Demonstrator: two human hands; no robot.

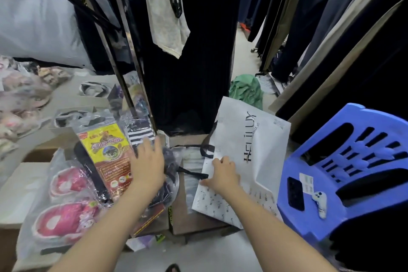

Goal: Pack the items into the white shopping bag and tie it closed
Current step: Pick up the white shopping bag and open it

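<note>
White shopping bag (249,157) lies flat on box, beside blue chair (353,172). Right hand (223,175) pinching its rim; left hand (148,161) spread, flat on wrapped items (106,157). Likely light, creasable paper; slippery wrap. Grab by black handles (206,150).

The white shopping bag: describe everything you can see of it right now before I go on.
The white shopping bag looks like stiff paper, creased, lying tilted on cardboard boxes beside the blue plastic chair. One face carries large dark lettering read sideways; the strip near its mouth has a small repeated logo print. Black ribbon handles stick out at its left edge. The right hand presses on that edge, at the mouth. It looks flat; nothing visibly packed inside. It is not tied.
</note>
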